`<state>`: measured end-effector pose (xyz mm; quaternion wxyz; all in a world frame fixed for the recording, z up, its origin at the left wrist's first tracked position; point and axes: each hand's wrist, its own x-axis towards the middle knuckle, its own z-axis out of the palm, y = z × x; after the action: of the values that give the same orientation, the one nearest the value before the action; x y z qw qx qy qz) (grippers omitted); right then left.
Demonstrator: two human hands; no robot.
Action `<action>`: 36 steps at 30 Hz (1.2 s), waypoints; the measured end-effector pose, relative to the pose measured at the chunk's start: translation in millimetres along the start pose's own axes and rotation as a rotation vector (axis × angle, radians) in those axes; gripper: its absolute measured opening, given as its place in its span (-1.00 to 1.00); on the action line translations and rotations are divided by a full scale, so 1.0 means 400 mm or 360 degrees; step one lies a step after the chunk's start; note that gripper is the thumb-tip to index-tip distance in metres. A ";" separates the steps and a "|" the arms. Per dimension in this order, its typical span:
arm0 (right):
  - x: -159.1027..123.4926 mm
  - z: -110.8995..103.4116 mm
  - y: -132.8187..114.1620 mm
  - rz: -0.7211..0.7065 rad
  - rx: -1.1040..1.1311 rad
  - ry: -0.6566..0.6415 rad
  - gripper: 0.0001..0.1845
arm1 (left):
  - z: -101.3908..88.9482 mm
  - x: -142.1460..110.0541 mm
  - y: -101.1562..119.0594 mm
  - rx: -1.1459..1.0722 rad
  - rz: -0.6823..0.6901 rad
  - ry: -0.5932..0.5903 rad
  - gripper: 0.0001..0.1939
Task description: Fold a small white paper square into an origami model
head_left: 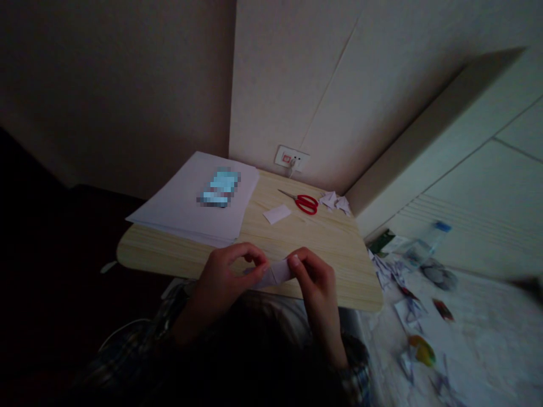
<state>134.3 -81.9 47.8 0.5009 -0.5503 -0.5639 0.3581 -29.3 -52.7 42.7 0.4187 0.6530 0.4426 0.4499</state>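
A small strip of folded white paper is stretched between my two hands, just over the near edge of the wooden table. My left hand pinches its left end between thumb and forefinger. At the right end, my right hand grips it the same way, and a crease line shows across the middle. Beyond my hands lies a small white paper rectangle. Close to it rest scissors with red handles, blades pointing left. Several folded paper pieces sit at the table's back right corner.
A stack of large white sheets covers the table's left side, with a blurred-out phone on top. A wall socket holds a plug behind the table. On the bed at right lie a plastic bottle and scattered folded papers.
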 end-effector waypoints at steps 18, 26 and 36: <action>-0.012 -0.008 0.016 -0.0283 0.0304 -0.0096 -0.74 | 0.003 0.013 -0.021 -0.0647 -0.0455 -0.0045 -0.88; 0.013 -0.010 0.019 -0.0555 -0.0095 0.0210 -0.92 | 0.000 0.016 -0.021 -0.0425 -0.0338 -0.0428 -0.69; 0.005 -0.010 0.023 -0.0504 -0.0358 0.0160 -0.93 | -0.003 0.004 -0.015 -0.0564 -0.0544 -0.0510 -0.57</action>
<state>140.7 -79.4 40.2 0.5140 -0.5243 -0.6542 0.1816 -31.2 -49.3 37.8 0.6605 0.5483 0.3889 0.3344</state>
